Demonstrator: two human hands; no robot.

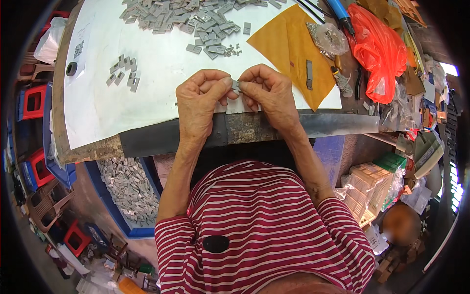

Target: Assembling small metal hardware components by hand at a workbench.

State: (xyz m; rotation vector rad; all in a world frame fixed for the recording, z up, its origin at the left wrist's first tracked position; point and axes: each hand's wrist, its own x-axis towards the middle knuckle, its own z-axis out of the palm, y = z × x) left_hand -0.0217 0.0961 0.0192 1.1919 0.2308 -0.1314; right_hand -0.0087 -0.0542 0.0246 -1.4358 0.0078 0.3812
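Observation:
Near the table's front edge, my left hand (201,95) and my right hand (270,93) meet fingertip to fingertip. Both pinch a small grey flat piece (236,86), mostly covered by the thumbs and fingers. Beyond them lies a large heap of grey rectangular pieces (208,32), each with small holes or marks. A little pile of tiny metal parts (232,50) sits at the heap's near edge. To the left, several grey pieces (125,68) form a loose group on the white sheet (152,93).
On the right are brown paper (279,41) with a grey strip (309,74), a clear bag of tiny parts (329,39), a blue-handled tool (340,14) and a red plastic bag (379,51). A black ring (71,68) stands left. Below, a blue bin (128,229) holds grey pieces.

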